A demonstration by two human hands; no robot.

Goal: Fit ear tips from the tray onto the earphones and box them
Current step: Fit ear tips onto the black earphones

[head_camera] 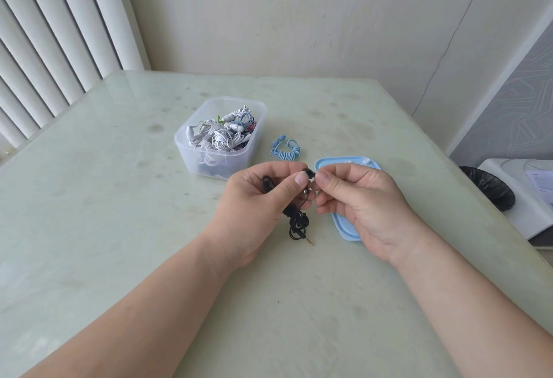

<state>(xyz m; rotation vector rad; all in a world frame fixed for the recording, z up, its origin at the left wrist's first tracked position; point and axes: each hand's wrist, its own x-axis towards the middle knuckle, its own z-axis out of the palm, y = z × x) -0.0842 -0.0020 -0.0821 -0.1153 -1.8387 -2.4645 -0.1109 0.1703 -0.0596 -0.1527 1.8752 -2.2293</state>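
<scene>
We hold a set of black wired earphones (296, 222) just above the pale green glass worktop (119, 228). Our left hand (260, 198) grips them. Its thumb and forefinger pinch the stem below the black earbud (308, 174), and a loop of cable shows inside the curled palm. The rest of the bundled cable hangs below the hand, with the gold-tipped plug (310, 241) lowest. Our right hand (359, 198) meets the left, its thumb and forefinger curled and pinching the earbud's outer end. We cannot tell whether an ear tip sits between those fingertips.

Under and beyond the right hand lies the light blue plastic tray (347, 232). Two small white pieces (365, 161) sit at its far edge, too small to identify. Beyond the left hand stands a clear rectangular plastic box (209, 168), open and filled with tangled earphones, mostly white. Just beyond both thumbs, between box and tray and touching neither, lies a coiled light blue earphone set (285, 148). Well to the right of the right hand, a black plastic bag (487, 189) sits past the worktop's edge.
</scene>
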